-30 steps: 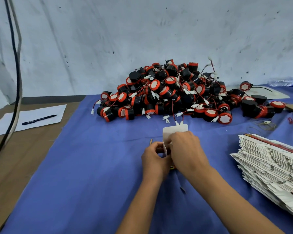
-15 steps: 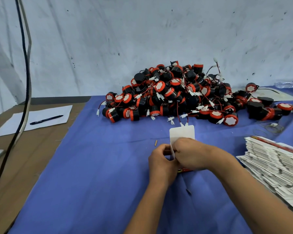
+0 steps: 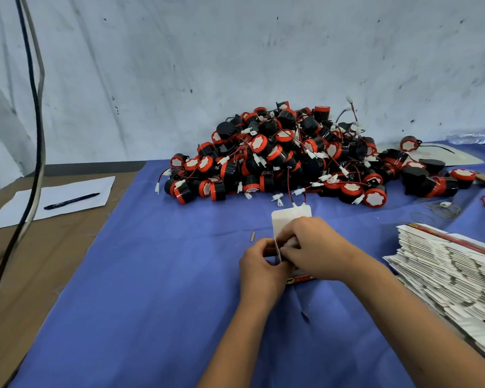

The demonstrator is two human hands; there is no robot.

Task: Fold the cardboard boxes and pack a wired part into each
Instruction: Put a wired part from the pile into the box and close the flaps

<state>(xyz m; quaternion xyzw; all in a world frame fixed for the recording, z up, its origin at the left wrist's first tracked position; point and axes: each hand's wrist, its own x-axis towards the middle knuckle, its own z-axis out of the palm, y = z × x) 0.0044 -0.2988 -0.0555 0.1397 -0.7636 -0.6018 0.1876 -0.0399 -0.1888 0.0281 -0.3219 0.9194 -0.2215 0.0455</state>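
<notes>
A small white cardboard box [image 3: 290, 218] with a red printed side stands on the blue cloth [image 3: 151, 289], its top flap raised toward the pile. My left hand [image 3: 259, 266] grips the box's left side, fingers curled round a flap. My right hand [image 3: 314, 247] covers the box from the right and pinches its flaps; what is inside is hidden. Behind it lies a large heap of black-and-red round wired parts [image 3: 286, 161] with white connectors. A stack of flat white box blanks [image 3: 448, 270] lies at the right.
A white sheet [image 3: 53, 203] with a black pen [image 3: 72, 201] rests on the brown table at the left. Black cables [image 3: 37, 130] hang at the left. A plastic bottle [image 3: 473, 137] lies far right. Rubber bands [image 3: 445, 210] and a small stick [image 3: 253, 236] lie on the cloth.
The view has shifted a little. Both hands stay on the box, and my right hand has turned over its top while working the flaps.
</notes>
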